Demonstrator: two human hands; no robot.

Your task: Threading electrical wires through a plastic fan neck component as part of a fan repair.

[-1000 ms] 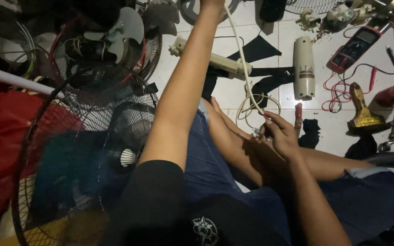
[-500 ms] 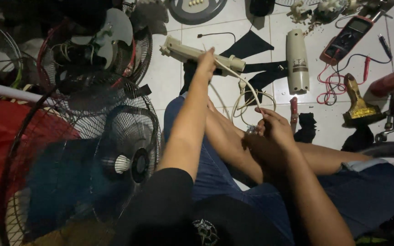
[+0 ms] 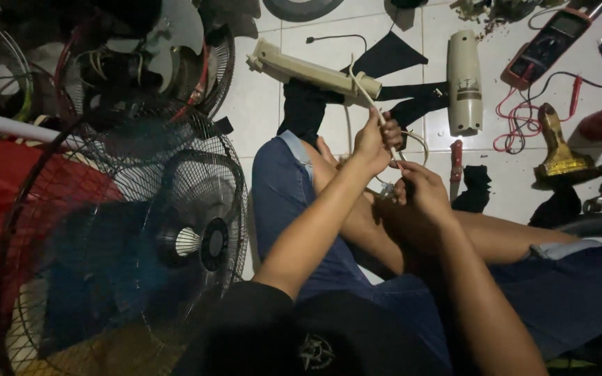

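Observation:
I sit cross-legged on a white tiled floor. My left hand [image 3: 376, 141] is closed around a cream cord [image 3: 364, 94], which runs up past a cream plastic fan stand part [image 3: 308, 67]. My right hand [image 3: 423, 188] sits just below and to the right, pinching the lower end of the same cord, where a small fitting is partly hidden by my fingers. The rest of the cord loops [image 3: 416, 139] on the floor behind my hands.
Fan guards and a black fan [image 3: 196, 237] crowd the left. A second cream housing [image 3: 464, 83], a multimeter [image 3: 548, 42] with red leads, a red-handled tool [image 3: 456, 160], a brass-coloured piece [image 3: 559, 150] and black cloth scraps lie on the tiles beyond my knees.
My left arm, stretched far forward a second ago, has drawn back along the cord to meet my right hand. The right hand stayed near my knee.

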